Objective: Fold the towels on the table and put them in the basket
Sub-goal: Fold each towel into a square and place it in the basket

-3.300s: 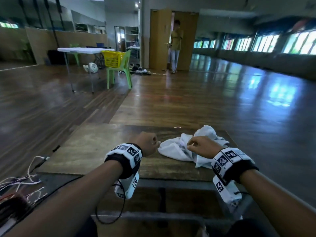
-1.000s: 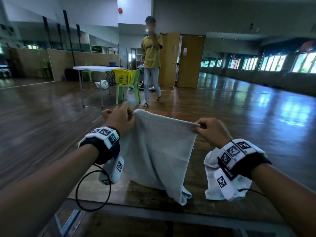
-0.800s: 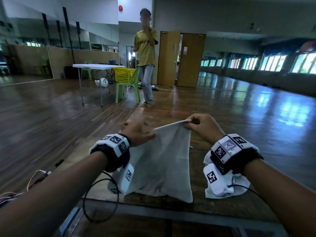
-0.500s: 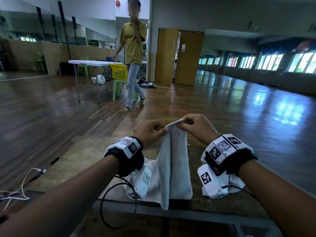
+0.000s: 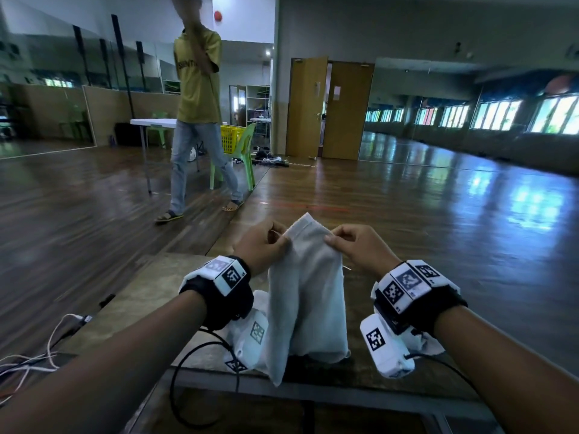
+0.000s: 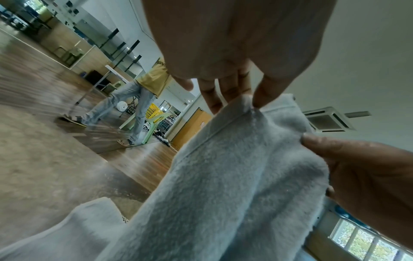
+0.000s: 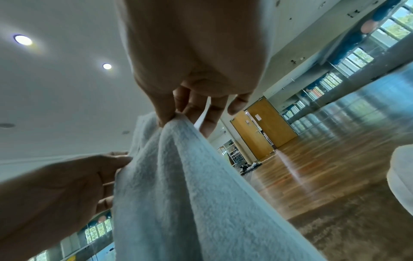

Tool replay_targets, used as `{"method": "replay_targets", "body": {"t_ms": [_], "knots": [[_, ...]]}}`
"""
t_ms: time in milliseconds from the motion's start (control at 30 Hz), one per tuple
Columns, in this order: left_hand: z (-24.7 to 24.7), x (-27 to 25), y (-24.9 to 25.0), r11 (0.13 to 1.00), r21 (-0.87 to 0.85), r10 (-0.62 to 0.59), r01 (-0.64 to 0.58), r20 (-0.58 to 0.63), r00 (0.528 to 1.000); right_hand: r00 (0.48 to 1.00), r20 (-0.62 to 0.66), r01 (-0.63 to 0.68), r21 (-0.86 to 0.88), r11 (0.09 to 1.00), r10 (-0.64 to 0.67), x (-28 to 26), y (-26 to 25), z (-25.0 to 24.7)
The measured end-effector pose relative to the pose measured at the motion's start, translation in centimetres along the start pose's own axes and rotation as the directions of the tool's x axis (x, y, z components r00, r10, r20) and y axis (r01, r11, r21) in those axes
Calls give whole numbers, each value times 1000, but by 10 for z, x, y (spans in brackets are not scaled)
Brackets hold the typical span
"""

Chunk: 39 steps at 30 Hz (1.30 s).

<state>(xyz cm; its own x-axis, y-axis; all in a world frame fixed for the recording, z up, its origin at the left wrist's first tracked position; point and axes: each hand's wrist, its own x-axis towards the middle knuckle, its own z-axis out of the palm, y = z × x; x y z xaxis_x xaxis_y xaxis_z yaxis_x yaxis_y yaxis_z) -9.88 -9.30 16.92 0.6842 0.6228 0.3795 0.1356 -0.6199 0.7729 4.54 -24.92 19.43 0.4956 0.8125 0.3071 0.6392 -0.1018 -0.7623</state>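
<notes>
A pale grey towel (image 5: pixel 308 286) hangs doubled over above the wooden table (image 5: pixel 141 296), its lower end resting near the front edge. My left hand (image 5: pixel 279 242) pinches its top edge on the left, and my right hand (image 5: pixel 332 241) pinches the same edge a little to the right. In the left wrist view, thumb and fingers of my left hand (image 6: pixel 252 104) nip the towel (image 6: pixel 234 176) at its hem. My right hand (image 7: pixel 170 120) pinches the towel (image 7: pixel 178 194) the same way. A crumpled white towel (image 5: pixel 434 343) lies under my right wrist. The yellow basket (image 5: pixel 232 139) sits on a green chair far across the room.
A person (image 5: pixel 197 120) in a yellow shirt and jeans walks over the wooden floor between my table and the basket. A white folding table (image 5: pixel 153 122) stands behind them. Cables (image 5: pixel 37 355) trail off the table's left side. Brown double doors (image 5: pixel 329 108) are at the back.
My hands lifted the towel spread wide, then came together, doubling it over; they now hold its top edge close together. The person has walked nearer and to the left.
</notes>
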Motion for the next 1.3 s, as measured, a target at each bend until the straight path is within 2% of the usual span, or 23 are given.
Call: {"method": "replay_targets", "body": {"t_ms": [133,267,367,467,600,800,867,933,1067,1100,1133,1200,1267,1300], "knots": [[4,-7,13,992,-87,91,-90,8,996,999,22,32,-112,993,-30,6,1,5],[0,-8,22,984,-43,169,-171,-54,984,998,40,46,-135,990,-41,2,-2,11],[-10,-5,22,985,20,173,-172,-83,981,995,95,23,-128,991,-11,-6,0,10],[-27,1,21,978,113,194,-178,-151,969,992,130,17,-192,981,8,-13,6,7],[-51,9,9,977,174,161,-127,-194,968,989,148,19,-142,990,2,-19,18,1],[-73,10,10,974,178,182,-141,-242,953,989,98,-65,-369,927,109,-17,40,-2],[-81,10,10,975,182,179,-128,-303,936,991,55,-82,-469,879,121,-18,42,-4],[-87,11,9,980,167,162,-103,-389,907,993,18,-93,-488,868,117,-18,42,-9],[-84,6,6,985,168,63,36,-547,835,998,-55,-57,-358,932,40,-9,42,-13],[-78,3,2,979,194,50,63,-526,849,998,-68,-39,-334,942,17,-6,39,-10],[-69,1,-5,970,235,56,59,-454,889,997,-68,-2,-328,945,-21,-2,33,-7],[-43,-6,-10,952,299,120,-64,-175,977,995,-38,71,-344,936,-89,3,20,4],[-15,-19,-2,951,283,103,-125,92,990,990,13,132,-431,892,-141,8,5,13],[-3,-24,2,952,284,79,-117,143,987,985,19,159,-457,875,-169,9,0,16]]}}
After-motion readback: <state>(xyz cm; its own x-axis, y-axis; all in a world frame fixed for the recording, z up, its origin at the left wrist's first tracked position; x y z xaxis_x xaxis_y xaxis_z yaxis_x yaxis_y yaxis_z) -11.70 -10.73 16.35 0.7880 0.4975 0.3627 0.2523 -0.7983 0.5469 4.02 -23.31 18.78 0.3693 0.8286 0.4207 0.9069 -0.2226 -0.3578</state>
